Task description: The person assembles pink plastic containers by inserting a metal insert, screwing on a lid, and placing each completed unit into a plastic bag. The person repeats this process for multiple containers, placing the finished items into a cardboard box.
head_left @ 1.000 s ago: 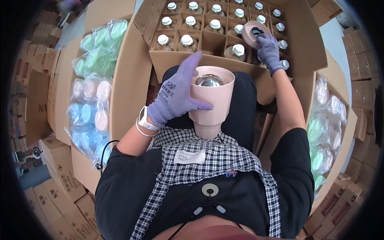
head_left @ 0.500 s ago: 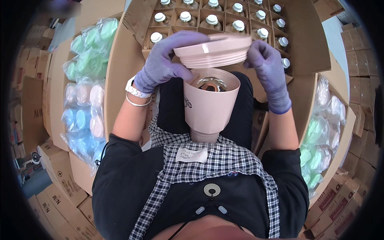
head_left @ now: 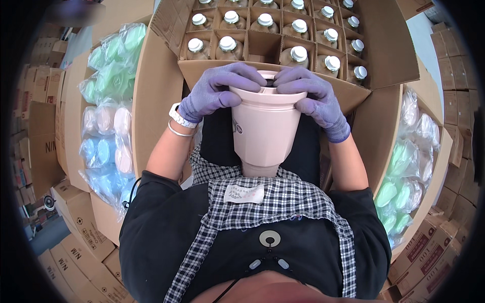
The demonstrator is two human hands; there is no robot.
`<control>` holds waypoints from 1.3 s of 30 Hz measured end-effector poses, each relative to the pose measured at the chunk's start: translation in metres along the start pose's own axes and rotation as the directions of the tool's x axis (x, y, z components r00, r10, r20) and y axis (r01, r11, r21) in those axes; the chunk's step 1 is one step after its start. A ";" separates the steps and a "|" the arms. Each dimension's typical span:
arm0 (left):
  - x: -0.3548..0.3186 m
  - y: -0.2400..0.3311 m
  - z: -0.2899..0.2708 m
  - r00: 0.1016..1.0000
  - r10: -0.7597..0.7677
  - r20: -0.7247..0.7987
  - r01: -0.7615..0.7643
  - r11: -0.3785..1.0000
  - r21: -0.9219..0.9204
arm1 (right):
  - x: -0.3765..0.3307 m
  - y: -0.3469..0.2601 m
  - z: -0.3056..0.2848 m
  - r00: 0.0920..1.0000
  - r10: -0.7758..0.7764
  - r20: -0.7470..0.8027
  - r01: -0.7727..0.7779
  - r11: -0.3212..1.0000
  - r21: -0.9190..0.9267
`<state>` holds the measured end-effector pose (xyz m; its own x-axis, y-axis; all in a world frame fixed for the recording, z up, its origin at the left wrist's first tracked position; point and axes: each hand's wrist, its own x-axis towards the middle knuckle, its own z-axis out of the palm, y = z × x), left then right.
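A pink plastic flask body [head_left: 265,134], wide at the top and narrow at the foot, stands upright between my knees. On its rim sits a pink lid [head_left: 268,96] with a dark opening at its far side. My left hand [head_left: 220,90], in a purple-grey glove, grips the lid's left edge with bent fingers over the top. From the other side my right hand [head_left: 316,98], gloved alike, curls round the right edge, thumb against the collar. The silvery inside of the flask is hidden under the lid.
Ahead stands a divided carton [head_left: 222,64] of several clear bottles [head_left: 298,54] with white caps. Open boxes on both sides hold bagged green parts [head_left: 113,63], blue parts [head_left: 103,151] and pink parts. Stacked cartons [head_left: 83,214] line the surroundings.
The lid, tilted above the flask before, has come down onto its rim. My right hand has moved left onto the lid, and my left hand has shifted down with it.
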<state>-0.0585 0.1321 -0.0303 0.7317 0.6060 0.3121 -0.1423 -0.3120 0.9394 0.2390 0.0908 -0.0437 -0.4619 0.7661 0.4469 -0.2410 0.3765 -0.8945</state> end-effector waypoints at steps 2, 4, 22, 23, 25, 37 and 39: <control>-0.006 0.002 0.009 0.998 -0.015 -0.054 0.012 0.998 -0.063 | -0.005 0.000 0.008 1.000 0.011 -0.021 -0.012 0.999 -0.032; -0.008 0.007 0.012 0.998 0.003 -0.059 -0.004 1.000 -0.028 | -0.007 0.001 0.014 0.999 -0.011 -0.049 0.007 0.997 -0.078; -0.001 0.049 0.060 0.921 -0.049 -0.386 0.193 0.919 0.343 | -0.009 0.002 0.046 0.911 0.259 -0.321 -0.272 0.962 0.002; -0.007 0.033 0.050 0.912 -0.112 -0.394 0.224 0.942 0.250 | -0.009 -0.005 0.050 0.907 0.210 -0.364 -0.230 0.973 -0.013; -0.027 -0.027 0.043 0.864 -0.267 -0.427 0.140 0.942 -0.305 | -0.002 -0.041 0.073 0.956 -0.089 -0.280 -0.052 0.886 -0.460; -0.018 0.000 0.058 0.901 0.219 -0.374 -0.110 0.951 0.290 | -0.017 0.006 0.035 0.942 0.116 -0.316 -0.104 0.993 0.055; -0.028 -0.022 0.039 0.924 0.169 -0.343 -0.116 0.979 0.169 | -0.006 -0.035 0.066 0.887 0.175 -0.427 -0.290 0.931 -0.221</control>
<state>-0.0496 0.0936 -0.0656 0.4239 0.7580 0.4956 -0.1113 -0.4995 0.8591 0.1938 0.0390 -0.0148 -0.0876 0.9680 0.2351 0.0983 0.2432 -0.9650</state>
